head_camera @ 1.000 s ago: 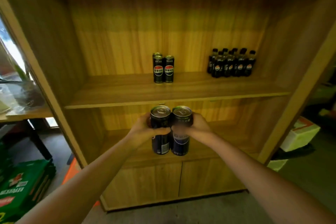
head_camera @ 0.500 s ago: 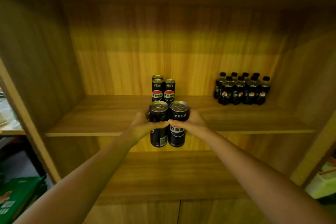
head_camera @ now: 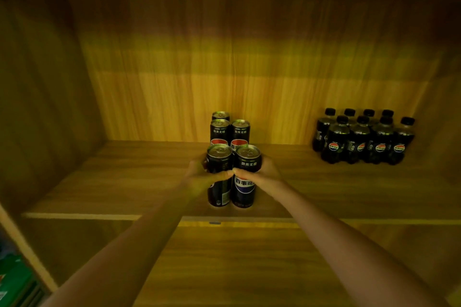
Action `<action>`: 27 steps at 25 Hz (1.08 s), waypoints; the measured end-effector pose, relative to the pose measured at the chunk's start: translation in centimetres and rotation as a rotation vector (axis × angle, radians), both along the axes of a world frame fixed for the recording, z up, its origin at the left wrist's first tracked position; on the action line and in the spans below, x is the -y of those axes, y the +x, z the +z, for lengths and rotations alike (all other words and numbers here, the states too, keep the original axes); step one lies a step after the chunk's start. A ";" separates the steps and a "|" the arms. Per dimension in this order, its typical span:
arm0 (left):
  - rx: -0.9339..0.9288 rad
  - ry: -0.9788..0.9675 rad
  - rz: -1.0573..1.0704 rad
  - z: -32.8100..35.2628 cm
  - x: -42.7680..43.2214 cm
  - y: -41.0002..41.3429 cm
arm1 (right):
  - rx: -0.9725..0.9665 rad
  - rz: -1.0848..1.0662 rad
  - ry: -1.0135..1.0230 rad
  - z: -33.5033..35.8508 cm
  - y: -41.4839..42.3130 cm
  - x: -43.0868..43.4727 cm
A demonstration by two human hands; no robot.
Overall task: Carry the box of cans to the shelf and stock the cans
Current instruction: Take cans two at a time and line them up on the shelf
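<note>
- The left hand [head_camera: 199, 178] grasps the left can [head_camera: 219, 161] around its upper half; the right hand [head_camera: 263, 174] grasps the right can [head_camera: 245, 188] likewise, thumbs meeting in front.
- Both cans stand upright, touching side by side, just inside the front edge of the shelf [head_camera: 119, 184], about midway along it; whether their bases rest on the board I cannot tell.
- Just behind them stand three cans [head_camera: 220, 131], upright, toward the back edge.
- Dark bottles [head_camera: 361, 139] cluster near the back right corner.

Your wooden shelf [head_camera: 124, 177] carries 3 black cans [head_camera: 229, 131] upright mid-back, w/ a bottle cluster [head_camera: 364, 137] well apart, rt side.
</note>
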State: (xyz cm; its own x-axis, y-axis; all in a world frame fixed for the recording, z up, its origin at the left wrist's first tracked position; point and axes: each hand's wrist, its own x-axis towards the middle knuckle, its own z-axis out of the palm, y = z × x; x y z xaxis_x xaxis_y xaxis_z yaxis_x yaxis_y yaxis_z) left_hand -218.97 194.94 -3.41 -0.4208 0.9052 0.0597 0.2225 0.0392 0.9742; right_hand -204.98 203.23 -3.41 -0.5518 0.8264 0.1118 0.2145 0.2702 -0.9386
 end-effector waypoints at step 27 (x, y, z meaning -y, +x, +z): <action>-0.677 -0.290 0.221 -8.6 -2.4 -2.5 | 0.243 -0.131 0.060 -7.9 -1.2 -1.5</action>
State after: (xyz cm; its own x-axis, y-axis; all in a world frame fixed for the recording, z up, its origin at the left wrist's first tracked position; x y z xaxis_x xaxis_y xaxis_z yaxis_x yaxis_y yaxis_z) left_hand -221.52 197.29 -12.04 -0.5500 0.8231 0.1413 0.7239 0.3855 0.5721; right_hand -206.18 204.69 -11.29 -0.4572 0.8884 0.0401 0.4681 0.2787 -0.8386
